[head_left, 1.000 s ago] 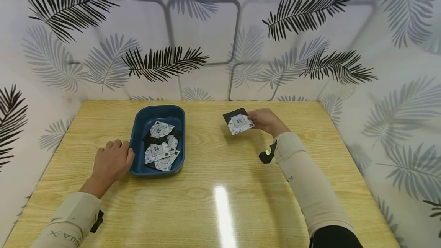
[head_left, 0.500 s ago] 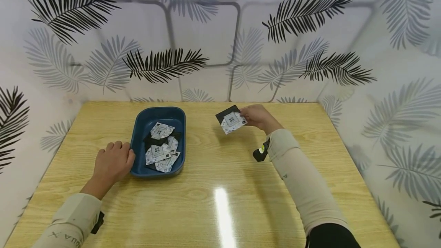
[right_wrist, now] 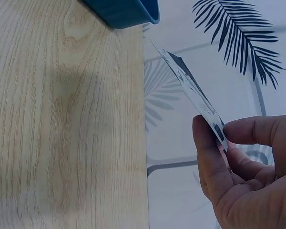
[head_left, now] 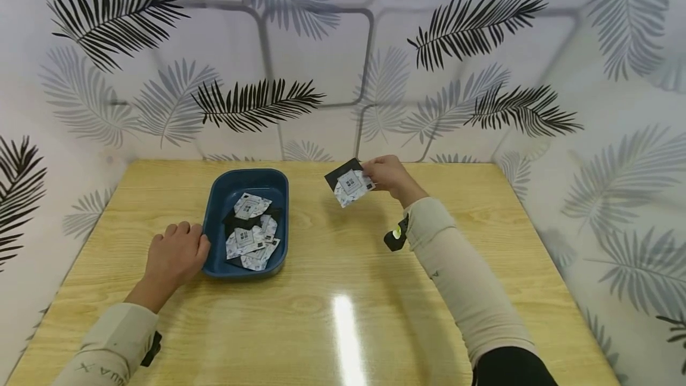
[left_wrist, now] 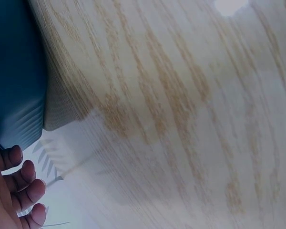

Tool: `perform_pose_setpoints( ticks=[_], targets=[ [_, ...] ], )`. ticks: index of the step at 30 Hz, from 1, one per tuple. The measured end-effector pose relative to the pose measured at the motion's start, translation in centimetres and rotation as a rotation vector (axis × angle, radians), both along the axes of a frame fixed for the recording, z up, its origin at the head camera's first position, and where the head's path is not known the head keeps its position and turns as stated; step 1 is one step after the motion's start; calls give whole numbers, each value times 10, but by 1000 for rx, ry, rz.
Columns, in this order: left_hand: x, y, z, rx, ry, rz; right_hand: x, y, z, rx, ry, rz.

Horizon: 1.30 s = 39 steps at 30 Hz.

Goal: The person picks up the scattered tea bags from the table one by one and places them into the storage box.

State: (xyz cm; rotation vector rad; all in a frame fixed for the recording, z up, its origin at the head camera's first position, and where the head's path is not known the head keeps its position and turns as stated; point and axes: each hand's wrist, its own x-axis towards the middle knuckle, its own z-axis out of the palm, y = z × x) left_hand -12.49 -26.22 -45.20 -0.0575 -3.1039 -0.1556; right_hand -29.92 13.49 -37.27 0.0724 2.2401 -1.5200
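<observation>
A flat, thin black-and-white printed packet [head_left: 349, 183] is pinched at its right corner between the thumb and fingers of my right hand [head_left: 391, 175]. It is held tilted above the back of the table; the right wrist view shows the packet [right_wrist: 193, 90] nearly edge-on. My left hand [head_left: 175, 257] is at the left side of a blue plastic tub [head_left: 284, 219], its thumb at the rim. Its curled fingers [left_wrist: 26, 193] lie by the tub's outer wall in the left wrist view, with the thumb hidden. Several similar packets [head_left: 246, 240] lie overlapping inside the tub.
The wood-grain table [head_left: 300, 308] ends at a wall [head_left: 332, 76] with a leaf pattern. Another leaf-patterned wall [head_left: 627, 195] runs along the right side. A bright light reflection crosses the front middle of the tabletop.
My right hand has moved left toward the tub, carrying the packet with it. The left hand and the tub hold the same place.
</observation>
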Motion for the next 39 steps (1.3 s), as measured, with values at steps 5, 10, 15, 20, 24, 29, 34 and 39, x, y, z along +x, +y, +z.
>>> perform_pose_setpoints(
  ticks=[5, 10, 15, 20, 24, 29, 34, 39],
  targets=[
    [0, -1, -3, -3, 1, 0, 3, -10, -1, 2, 11, 12],
    [0, -1, -3, -7, 3, -1, 5, -19, 0, -4, 5, 2],
    [2, -1, -3, -4, -3, -2, 7, -29, 3, 8, 23, 19],
    [3, -1, -4, -2, -8, -1, 9, -38, 7, -5, 30, 29],
    [3, 0, -4, 2, -9, 0, 10, -45, 8, -28, 21, 25],
    [2, 0, -4, 5, -6, 2, 10, -57, 7, -30, 34, 27],
    [2, 1, -2, 6, -6, 3, 12, -69, 6, -39, 42, 35],
    [2, 2, -1, 12, -11, 6, 15, -81, 5, -34, 42, 59]
  ],
)
